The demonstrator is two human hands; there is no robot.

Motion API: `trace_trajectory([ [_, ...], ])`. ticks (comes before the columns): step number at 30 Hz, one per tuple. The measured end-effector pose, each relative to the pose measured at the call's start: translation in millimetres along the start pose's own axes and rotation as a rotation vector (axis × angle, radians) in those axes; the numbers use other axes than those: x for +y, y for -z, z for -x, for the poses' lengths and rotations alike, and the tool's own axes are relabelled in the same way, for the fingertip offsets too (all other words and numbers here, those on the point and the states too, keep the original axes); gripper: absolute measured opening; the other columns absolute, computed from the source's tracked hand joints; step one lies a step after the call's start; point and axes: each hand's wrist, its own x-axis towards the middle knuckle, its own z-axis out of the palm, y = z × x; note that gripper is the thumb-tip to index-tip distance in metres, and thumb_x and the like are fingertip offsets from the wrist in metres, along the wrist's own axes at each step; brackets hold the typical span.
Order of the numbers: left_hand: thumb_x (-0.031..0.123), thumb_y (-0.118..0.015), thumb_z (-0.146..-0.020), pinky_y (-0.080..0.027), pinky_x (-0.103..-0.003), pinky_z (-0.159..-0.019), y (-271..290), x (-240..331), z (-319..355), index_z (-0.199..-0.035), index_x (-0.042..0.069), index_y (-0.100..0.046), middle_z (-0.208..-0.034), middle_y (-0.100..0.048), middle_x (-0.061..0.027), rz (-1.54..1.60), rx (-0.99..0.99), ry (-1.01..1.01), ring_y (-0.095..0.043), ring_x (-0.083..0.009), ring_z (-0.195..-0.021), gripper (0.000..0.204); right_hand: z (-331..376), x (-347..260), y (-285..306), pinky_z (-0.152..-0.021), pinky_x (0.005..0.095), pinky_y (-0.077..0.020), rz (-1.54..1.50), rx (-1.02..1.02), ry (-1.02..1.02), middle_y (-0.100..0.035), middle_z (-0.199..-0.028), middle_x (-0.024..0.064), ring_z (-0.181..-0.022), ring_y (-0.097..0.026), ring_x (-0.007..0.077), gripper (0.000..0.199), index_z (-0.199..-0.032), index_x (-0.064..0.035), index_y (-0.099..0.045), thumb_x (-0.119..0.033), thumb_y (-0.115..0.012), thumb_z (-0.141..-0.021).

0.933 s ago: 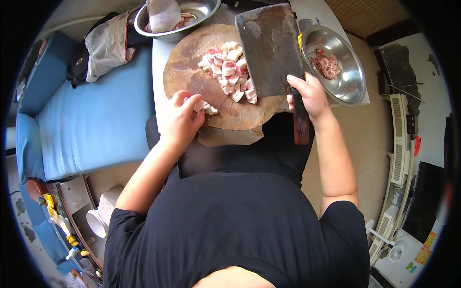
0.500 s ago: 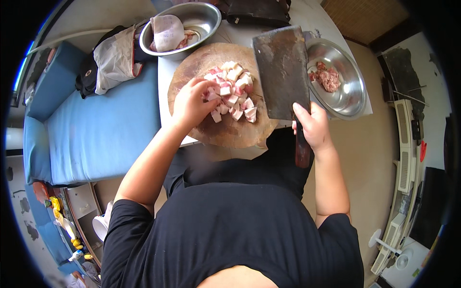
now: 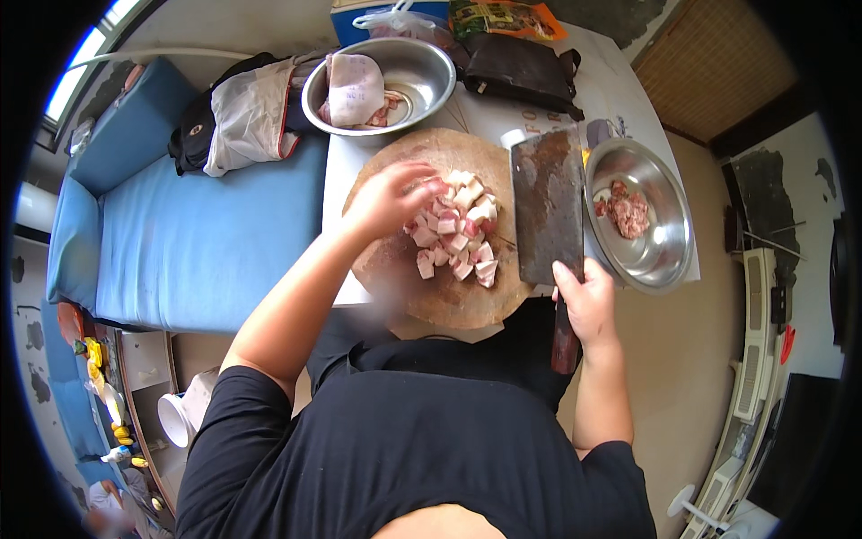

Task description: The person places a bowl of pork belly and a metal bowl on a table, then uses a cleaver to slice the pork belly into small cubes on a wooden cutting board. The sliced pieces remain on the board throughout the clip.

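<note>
A heap of pale pink and white pork cubes (image 3: 458, 225) lies on a thick round wooden chopping block (image 3: 449, 310). My left hand (image 3: 388, 199) is at the upper left edge of the heap, fingers bent and apart, slightly blurred. No piece of meat can be made out in it. The wooden handle of a broad, dark cleaver (image 3: 548, 207) is wrapped in my right hand (image 3: 588, 304). Its blade points away from me, over the block's right edge, between the pork and a steel bowl (image 3: 669, 256) holding minced meat (image 3: 626, 211).
Behind the block stands another steel bowl (image 3: 437, 72) with a slab of pork skin (image 3: 355, 88) and meat scraps. A dark leather bag (image 3: 521, 72) and a coloured packet (image 3: 507, 20) lie farther back on the white table (image 3: 597, 67). A blue sofa (image 3: 206, 234) is at left.
The view has shifted, so the table appears lower and more of its far side shows. My left hand has drawn off the cubes toward the upper left. The right hand still grips the cleaver.
</note>
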Motion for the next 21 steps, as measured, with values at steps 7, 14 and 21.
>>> trace_trajectory([
  [7, 0.02, -0.059, -0.088, -0.046, -0.035, -0.089, 50.3, -53.9, -27.7, -0.094, 0.004, -0.068, -0.113, -0.063, -0.0088, -0.218, 0.389, 0.122, -0.059, -0.0284, -0.104, 0.019, 0.1, -12.0, -0.6, -0.053, 0.0272, -0.0437, 0.288, -0.01, -0.01, -0.057, -0.061, 0.0034, -0.054, -0.047, 0.0058, 0.017, -0.086, 0.0016, -0.06, -0.015, -0.063, -0.085],
  [14, 0.018, -0.065, -0.077, -0.043, -0.038, -0.095, 49.2, -69.0, -39.5, -0.107, 0.008, -0.062, -0.108, -0.062, -0.0081, -0.725, 0.266, -0.007, -0.055, -0.0276, -0.108, 0.032, -0.8, -30.6, -9.8, -0.059, 0.0295, -0.0475, 0.292, -0.013, -0.026, -0.065, -0.068, 0.0101, -0.057, -0.058, 0.0123, 0.016, -0.091, 0.0022, -0.06, -0.013, -0.061, -0.084],
  [21, 0.032, -0.068, -0.073, -0.05, -0.036, -0.081, 71.8, -48.4, -61.2, -0.082, 0.006, -0.068, -0.089, -0.066, -0.0087, -0.807, -0.05, 0.093, -0.062, -0.0242, -0.091, 0.027, -3.0, -26.7, -5.4, -0.06, 0.0298, -0.0475, 0.325, 0.004, -0.091, -0.065, -0.07, 0.0113, -0.059, -0.057, 0.0134, 0.018, -0.092, 0.0028, -0.06, -0.013, -0.061, -0.084],
])
